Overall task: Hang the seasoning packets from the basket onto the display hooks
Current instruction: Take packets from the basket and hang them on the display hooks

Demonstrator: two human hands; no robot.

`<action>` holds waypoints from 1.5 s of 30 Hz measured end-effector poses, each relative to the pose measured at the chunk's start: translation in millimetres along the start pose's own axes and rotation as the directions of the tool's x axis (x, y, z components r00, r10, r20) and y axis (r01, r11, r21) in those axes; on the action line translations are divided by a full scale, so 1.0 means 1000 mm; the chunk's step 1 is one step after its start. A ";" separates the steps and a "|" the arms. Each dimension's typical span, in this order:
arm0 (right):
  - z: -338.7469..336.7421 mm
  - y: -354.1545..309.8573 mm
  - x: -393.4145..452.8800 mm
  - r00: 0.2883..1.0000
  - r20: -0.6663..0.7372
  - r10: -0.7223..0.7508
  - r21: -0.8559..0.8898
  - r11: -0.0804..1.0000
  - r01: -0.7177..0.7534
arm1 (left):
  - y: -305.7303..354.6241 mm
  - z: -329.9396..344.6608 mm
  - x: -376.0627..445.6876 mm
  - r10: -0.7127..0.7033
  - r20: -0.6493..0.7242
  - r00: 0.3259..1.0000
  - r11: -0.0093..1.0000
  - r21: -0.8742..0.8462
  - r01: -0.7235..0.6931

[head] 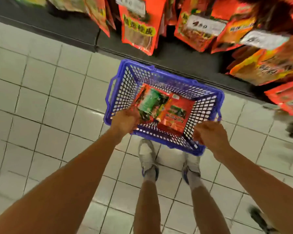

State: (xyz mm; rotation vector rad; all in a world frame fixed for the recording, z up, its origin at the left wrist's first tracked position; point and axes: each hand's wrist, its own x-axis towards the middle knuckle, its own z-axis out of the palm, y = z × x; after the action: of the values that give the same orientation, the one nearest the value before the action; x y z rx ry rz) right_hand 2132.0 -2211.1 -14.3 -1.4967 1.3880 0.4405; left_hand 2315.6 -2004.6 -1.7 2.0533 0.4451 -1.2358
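The left hand (125, 121) is down at the near-left corner of the blue basket (208, 150), fingers curled round the lower edge of a green-fronted seasoning packet (150, 105) and holding it tilted up above the basket floor; the right hand (210, 135) hovers over the near-right corner, fingers loosely curled, nothing in it, close to the rim but whether it touches I cannot tell; a second, red seasoning packet (176, 114) lies flat in the basket bottom, partly under the green one; the basket sits on the white tiled floor (41, 98) just ahead of the person's sneakers (147, 157), hard against the dark base of the display (57, 26).

Above, rows of red and orange hanging packets (139, 26) fill the display with white price tags (205, 24) in front; the hooks themselves are blurred and I cannot pick them out.

Handling, as I judge it: these look like light, flat foil pouches, floppy and glossy, so likely slick and prone to buckling if held by one corner; the better hold is a pinch at the top seal, beside the hang hole, leaving the hole free to thread; the free right hand could steady the bottom edge while the pouch goes up.
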 end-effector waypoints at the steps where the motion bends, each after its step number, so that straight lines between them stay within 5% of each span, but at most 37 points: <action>1: 0.010 0.011 0.021 0.999 0.029 -0.038 -0.096 0.995 0.041 | -0.010 0.006 0.025 0.012 0.006 1.000 0.994 0.106 -0.013; 4: 0.043 0.038 0.080 0.986 0.100 -0.135 -0.380 0.911 0.164 | -0.034 0.025 0.091 0.088 -0.048 0.995 0.908 0.414 -0.060; 7: 0.076 0.060 0.135 0.980 0.086 -0.180 -0.527 0.826 0.198 | -0.055 0.049 0.144 0.144 -0.020 0.989 0.833 0.542 -0.110; 10: 0.099 0.080 0.179 0.981 0.135 -0.141 -0.622 0.759 0.194 | -0.076 0.070 0.188 0.215 0.101 0.971 0.634 0.742 -0.218; 12: 0.107 0.090 0.201 0.981 0.134 -0.141 -0.666 0.720 0.195 | -0.088 0.080 0.218 0.215 0.168 0.962 0.585 0.766 -0.265; 16: 0.114 0.094 0.233 0.979 0.113 -0.172 -0.734 0.650 0.199 | -0.101 0.104 0.274 0.267 0.273 0.924 0.256 0.904 -0.341; 20: 0.111 0.090 0.255 0.978 0.068 -0.200 -0.771 0.612 0.179 | -0.107 0.127 0.303 0.305 0.308 0.901 0.112 0.928 -0.355; 27: 0.110 0.091 0.263 0.955 0.048 -0.291 -0.743 0.628 0.229 | -0.112 0.138 0.302 0.294 0.270 0.917 0.060 0.952 -0.299; 30: 0.110 0.090 0.257 0.938 0.045 -0.343 -0.716 0.644 0.270 | -0.101 0.118 0.292 0.318 0.298 0.900 0.112 0.931 -0.347; 32: 0.110 0.088 0.254 0.910 0.085 -0.406 -0.732 0.594 0.333 | -0.090 0.101 0.285 0.421 0.305 0.854 0.271 0.856 -0.439; 34: 0.109 0.087 0.254 0.876 0.187 -0.444 -0.797 0.453 0.400 | -0.077 0.082 0.277 0.536 0.255 0.805 0.467 0.705 -0.534; 39: 0.097 0.092 0.283 0.808 0.540 -0.235 -0.841 -0.191 0.507 | -0.068 0.044 0.257 0.553 0.031 0.833 0.779 0.336 -0.529; 45: 0.108 0.102 0.297 0.686 0.665 -0.296 -0.746 -0.311 0.589 | -0.077 0.041 0.248 0.381 -0.030 0.924 0.924 -0.016 -0.381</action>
State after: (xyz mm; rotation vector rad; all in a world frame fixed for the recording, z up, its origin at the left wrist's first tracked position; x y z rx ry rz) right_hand 2159.5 -2261.5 -341.0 -2.9259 -0.2773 1.2326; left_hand 2364.3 -1993.8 -259.9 2.0184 0.0601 -0.9637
